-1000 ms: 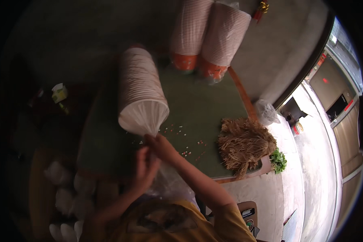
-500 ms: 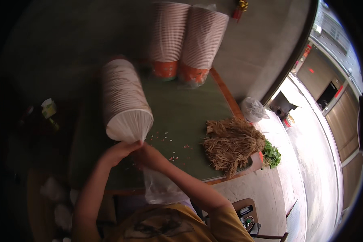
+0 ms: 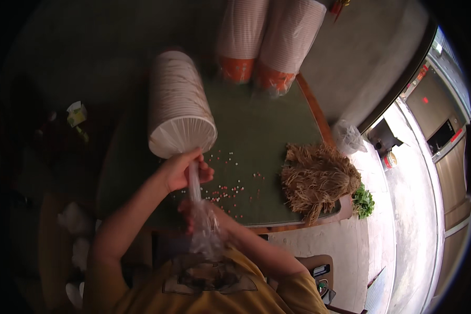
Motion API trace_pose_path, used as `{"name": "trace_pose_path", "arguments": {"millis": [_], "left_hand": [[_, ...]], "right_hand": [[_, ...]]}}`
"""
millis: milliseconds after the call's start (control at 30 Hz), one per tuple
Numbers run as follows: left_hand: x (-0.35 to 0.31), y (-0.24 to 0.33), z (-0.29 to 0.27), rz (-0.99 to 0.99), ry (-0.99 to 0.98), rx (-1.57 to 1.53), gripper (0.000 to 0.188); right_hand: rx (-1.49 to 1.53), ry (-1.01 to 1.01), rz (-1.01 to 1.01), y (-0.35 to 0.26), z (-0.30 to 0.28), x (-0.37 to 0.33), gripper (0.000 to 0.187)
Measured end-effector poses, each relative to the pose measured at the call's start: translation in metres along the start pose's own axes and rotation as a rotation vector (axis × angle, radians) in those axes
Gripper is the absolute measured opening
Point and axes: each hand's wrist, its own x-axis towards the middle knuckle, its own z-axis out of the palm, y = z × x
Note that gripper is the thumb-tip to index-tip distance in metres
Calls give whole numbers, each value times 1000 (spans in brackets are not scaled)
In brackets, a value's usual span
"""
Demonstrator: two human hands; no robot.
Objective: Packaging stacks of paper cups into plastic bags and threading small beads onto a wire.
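Observation:
A long stack of nested paper tubs [image 3: 178, 94], wrapped in a clear plastic bag, lies tilted over the table with its open end toward me. The bag's film is drawn tight across that end and gathers into a twisted neck. My left hand [image 3: 186, 170] is closed around this neck, right against the stack's end. Lower down, my right hand [image 3: 193, 212] is closed at the loose tail of the plastic bag [image 3: 206, 230], which hangs in front of my shirt; film partly covers its fingers.
Two more wrapped tub stacks [image 3: 243, 34] with orange bases stand at the table's back. A bundle of brown dried strands [image 3: 319, 180] rests at the right corner, near green leaves [image 3: 362, 201] and a clear bag [image 3: 348, 137]. Small pink and white bits [image 3: 225, 193] lie scattered on the green tabletop [image 3: 251, 125].
My hands, together at the bag's mouth before, are now apart. The right has moved down along the tail, the neck is drawn out long, and the whole view has shifted.

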Motion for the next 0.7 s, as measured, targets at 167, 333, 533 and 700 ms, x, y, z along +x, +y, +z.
{"name": "trace_pose_path", "arguments": {"millis": [167, 333, 533, 700], "left_hand": [[-1, -9, -8, 18, -48, -29, 33], [0, -11, -8, 173, 106, 8, 33], [5, -17, -2, 166, 130, -32, 32], [2, -14, 4, 133, 99, -39, 32]], "right_hand": [[347, -240, 100, 24, -1, -72, 17], [105, -531, -190, 1, 13, -156, 16], [-1941, 378, -1078, -23, 64, -102, 48], [-2080, 780, -803, -17, -1, -30, 44]]}}
